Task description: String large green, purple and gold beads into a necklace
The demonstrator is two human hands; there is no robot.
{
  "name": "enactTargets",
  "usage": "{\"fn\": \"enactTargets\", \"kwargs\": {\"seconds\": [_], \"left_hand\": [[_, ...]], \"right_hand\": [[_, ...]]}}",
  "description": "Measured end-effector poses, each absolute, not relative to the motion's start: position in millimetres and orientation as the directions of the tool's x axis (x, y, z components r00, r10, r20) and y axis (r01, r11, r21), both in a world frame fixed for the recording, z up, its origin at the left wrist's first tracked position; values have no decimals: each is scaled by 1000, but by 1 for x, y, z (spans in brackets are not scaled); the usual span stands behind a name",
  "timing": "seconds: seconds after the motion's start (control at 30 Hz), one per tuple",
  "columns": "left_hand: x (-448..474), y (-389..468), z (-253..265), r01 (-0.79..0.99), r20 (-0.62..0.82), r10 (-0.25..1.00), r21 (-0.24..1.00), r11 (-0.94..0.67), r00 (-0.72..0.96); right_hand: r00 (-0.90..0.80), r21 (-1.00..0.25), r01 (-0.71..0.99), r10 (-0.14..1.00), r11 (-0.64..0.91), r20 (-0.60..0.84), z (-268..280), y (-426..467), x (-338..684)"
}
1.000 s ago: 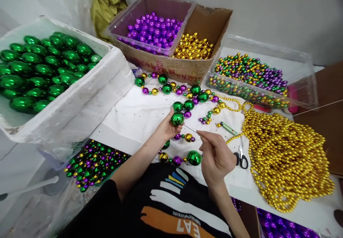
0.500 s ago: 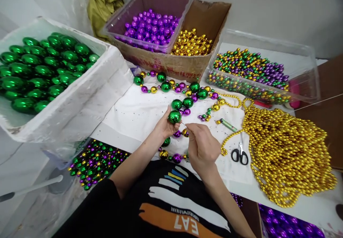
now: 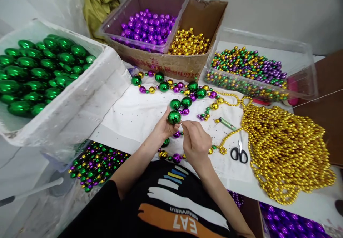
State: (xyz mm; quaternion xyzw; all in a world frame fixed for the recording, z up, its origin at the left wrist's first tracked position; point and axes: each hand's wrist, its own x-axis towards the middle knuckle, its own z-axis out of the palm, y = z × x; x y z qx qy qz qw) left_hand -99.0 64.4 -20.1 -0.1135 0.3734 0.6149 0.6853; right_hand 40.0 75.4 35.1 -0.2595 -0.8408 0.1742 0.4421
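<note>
My left hand [image 3: 164,126] is closed around a large shiny green bead [image 3: 174,117], held just above the white cloth. Close against the bead's right side, my right hand [image 3: 197,138] pinches a thin needle; only a sliver of it shows at the fingertips. Two more green beads [image 3: 180,103] and a purple bead [image 3: 185,111] lie just beyond the held one. A strand of green, gold and purple beads [image 3: 177,158] runs below my hands, partly hidden by them. Farther back, another beaded length [image 3: 164,86] stretches across the cloth.
Scissors [image 3: 239,155], a green lighter [image 3: 227,124] and a heap of gold bead strings [image 3: 289,148] lie at the right. A foam box [image 3: 88,98] of green beads stands left. Behind are a cardboard box [image 3: 158,62] and a clear bin [image 3: 300,77] of mixed beads.
My right hand has moved left, closer to the green bead, and the thin needle between them shows less. My left hand keeps its hold. The view has shifted slightly.
</note>
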Motion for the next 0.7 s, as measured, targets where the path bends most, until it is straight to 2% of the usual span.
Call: {"fn": "enactTargets", "kwargs": {"seconds": [0.3, 0.5, 0.7], "left_hand": [[-102, 58, -8, -891, -665, 723, 425, 161, -187], [-103, 59, -9, -909, -661, 746, 359, 210, -88], [-104, 59, -11, -912, -676, 732, 344, 222, -77]], "right_hand": [[-393, -605, 319, 682, 730, 617, 28, 73, 50], [-426, -547, 324, 635, 772, 644, 38, 68, 50], [-439, -495, 336, 598, 801, 671, 52, 68, 46]]}}
